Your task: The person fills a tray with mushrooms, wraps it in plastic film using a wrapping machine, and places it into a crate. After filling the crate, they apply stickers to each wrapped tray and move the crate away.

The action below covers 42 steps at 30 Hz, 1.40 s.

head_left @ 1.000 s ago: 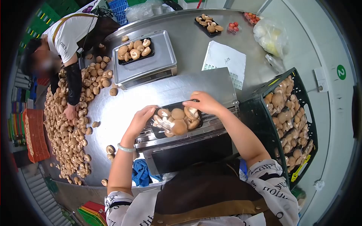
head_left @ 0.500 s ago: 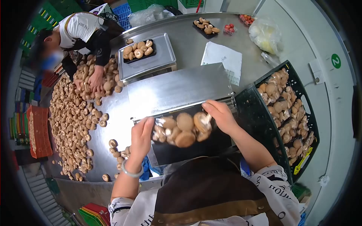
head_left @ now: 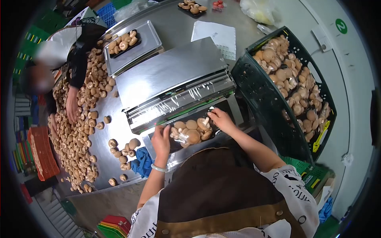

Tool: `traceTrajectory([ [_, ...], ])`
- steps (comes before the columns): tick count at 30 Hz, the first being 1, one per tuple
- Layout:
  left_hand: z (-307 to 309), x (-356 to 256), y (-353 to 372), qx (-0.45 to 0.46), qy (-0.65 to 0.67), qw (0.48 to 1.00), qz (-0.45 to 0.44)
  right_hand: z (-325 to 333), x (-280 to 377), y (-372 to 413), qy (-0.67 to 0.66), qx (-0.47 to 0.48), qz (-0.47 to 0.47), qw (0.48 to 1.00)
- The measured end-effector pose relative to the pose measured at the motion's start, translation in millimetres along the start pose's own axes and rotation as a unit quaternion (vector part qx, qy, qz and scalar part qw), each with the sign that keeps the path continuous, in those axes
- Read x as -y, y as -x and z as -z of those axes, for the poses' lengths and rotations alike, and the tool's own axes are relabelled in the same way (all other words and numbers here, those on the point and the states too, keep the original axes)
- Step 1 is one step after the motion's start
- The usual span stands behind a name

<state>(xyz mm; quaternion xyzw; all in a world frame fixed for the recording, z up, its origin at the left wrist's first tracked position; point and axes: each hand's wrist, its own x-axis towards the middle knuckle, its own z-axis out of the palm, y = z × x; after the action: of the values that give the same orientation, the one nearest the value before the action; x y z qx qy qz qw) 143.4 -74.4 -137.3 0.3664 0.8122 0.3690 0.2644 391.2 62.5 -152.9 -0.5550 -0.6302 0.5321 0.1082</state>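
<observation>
A black tray of mushrooms (head_left: 193, 137) under shiny clear film lies low in front of me. My left hand (head_left: 160, 142), a pale bangle at its wrist, grips the tray's left end with closed fingers. At the opposite end my right hand (head_left: 222, 122) pinches the film and tray edge. Just beyond the hands is a film-wrapping machine (head_left: 170, 77) with a flat steel top. Its roller slot (head_left: 178, 101) shows clear film stretched along it. The dark plate below the tray is partly covered by it.
Loose mushrooms (head_left: 75, 158) heap on the left of the steel table; a co-worker's hands (head_left: 72, 105) reach into them. A filled tray (head_left: 124, 42) sits on the scale (head_left: 152, 33). To my right stands a dark green crate (head_left: 274, 115) of wrapped mushrooms. A blue cloth (head_left: 142, 162) lies by my left forearm.
Both hands have lowered the mushroom tray toward me, away from the machine's steel top, and the roller slot now shows. The view has shifted. The co-worker's hands have moved over the heap.
</observation>
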Motion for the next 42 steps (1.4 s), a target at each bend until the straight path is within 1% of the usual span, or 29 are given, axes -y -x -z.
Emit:
traceTrajectory([
  [1, 2.4, 0.3, 6.3, -0.007, 0.035, 0.999, 0.032, 0.8, -4.9, 8.2, -0.016, -0.024, 0.021, 0.999],
  [2, 1.3, 4.1, 11.9, -0.012, 0.058, 0.998, 0.014, 0.8, -8.5, 12.8, -0.033, -0.049, 0.043, 0.997],
  [3, 0.2, 5.9, 18.3, -0.017, 0.079, 0.997, -0.003, 0.0, -10.6, 15.7, -0.069, -0.051, 0.047, 0.995],
  [4, -1.2, 7.9, 24.6, -0.021, 0.1, 0.995, -0.017, -3.8, -12.8, 18.4, -0.074, -0.065, 0.062, 0.993],
  [5, -4.3, 9.5, 27.9, -0.021, 0.075, 0.996, -0.04, -9.5, -14.1, 19.3, -0.077, -0.077, 0.076, 0.991],
  [6, -6.1, 15.7, 26.1, -0.04, 0.091, 0.994, -0.04, -12.8, -15.5, 19.8, -0.081, -0.091, 0.091, 0.988],
  [7, -8.2, 24.1, 21.6, -0.06, 0.108, 0.992, -0.04, -11.6, -14.4, 20.1, -0.119, -0.089, 0.101, 0.984],
  [8, -11.0, 31.7, 18.7, -0.08, 0.126, 0.988, -0.041, -9.0, -14.1, 25.7, -0.145, -0.104, 0.096, 0.979],
  [9, -4.8, 15.5, 21.1, -0.066, 0.129, 0.989, -0.033, -1.7, -8.0, 34.8, -0.169, -0.118, 0.091, 0.974],
  [11, 7.4, 17.9, 20.8, -0.05, 0.161, 0.985, -0.018, 20.4, -6.6, 57.4, -0.206, -0.133, 0.07, 0.967],
  [12, 12.7, 18.9, 21.1, -0.041, 0.175, 0.984, -0.01, 32.5, -3.2, 71.8, -0.272, -0.14, 0.066, 0.95],
  [13, 15.0, 13.2, 20.7, -0.038, 0.225, 0.974, -0.002, 43.4, -1.7, 87.3, -0.276, -0.147, 0.058, 0.948],
  [16, 5.4, -9.9, 17.5, -0.057, 0.072, 0.988, -0.121, 51.4, -16.3, 110.3, -0.307, -0.189, 0.041, 0.932],
  [17, -2.3, -6.6, 17.1, -0.042, -0.006, 0.989, -0.139, 50.3, -21.6, 114.1, -0.321, -0.208, 0.036, 0.923],
  [20, -19.5, -2.2, 12.6, -0.027, -0.092, 0.977, -0.192, 41.6, -41.5, 112.9, -0.317, -0.218, 0.051, 0.922],
  [21, -18.0, -15.2, 13.5, 0.025, -0.025, 0.997, -0.074, 38.8, -31.6, 114.4, -0.337, -0.216, 0.055, 0.915],
  [24, -24.1, -10.0, 4.9, 0.006, 0.108, 0.993, -0.047, 30.1, -35.4, 114.0, -0.353, -0.21, 0.058, 0.91],
  [25, -28.6, -9.0, 1.9, 0.008, 0.179, 0.984, -0.011, 28.6, -34.3, 113.5, -0.351, -0.221, 0.055, 0.908],
  [27, -29.6, -12.9, 1.6, 0.04, 0.226, 0.972, 0.056, 28.1, -40.2, 111.7, -0.343, -0.229, 0.052, 0.91],
  [29, -33.9, -15.5, 4.0, 0.057, 0.289, 0.949, 0.112, 28.3, -45.5, 110.8, -0.34, -0.227, 0.047, 0.912],
  [32, -33.2, -16.9, 10.2, 0.096, 0.301, 0.936, 0.153, 28.7, -46.0, 112.9, -0.343, -0.212, 0.036, 0.915],
  [33, -35.5, -17.5, 13.2, 0.079, 0.272, 0.946, 0.16, 28.8, -46.6, 112.8, -0.342, -0.207, 0.035, 0.916],
  [35, -25.6, -18.4, 17.6, 0.142, 0.278, 0.933, 0.179, 30.0, -46.6, 113.4, -0.337, -0.204, 0.032, 0.918],
  [37, -14.4, -15.2, 25.0, 0.204, 0.296, 0.91, 0.207, 33.2, -46.3, 116.5, -0.327, -0.21, 0.027, 0.921],
  [40, -0.3, -17.3, 34.9, 0.252, 0.277, 0.878, 0.297, 39.3, -52.3, 119.9, -0.325, -0.192, 0.019, 0.926],
  [42, 8.7, -13.2, 35.4, 0.28, 0.293, 0.851, 0.334, 40.5, -54.3, 118.8, -0.314, -0.186, 0.028, 0.931],
])
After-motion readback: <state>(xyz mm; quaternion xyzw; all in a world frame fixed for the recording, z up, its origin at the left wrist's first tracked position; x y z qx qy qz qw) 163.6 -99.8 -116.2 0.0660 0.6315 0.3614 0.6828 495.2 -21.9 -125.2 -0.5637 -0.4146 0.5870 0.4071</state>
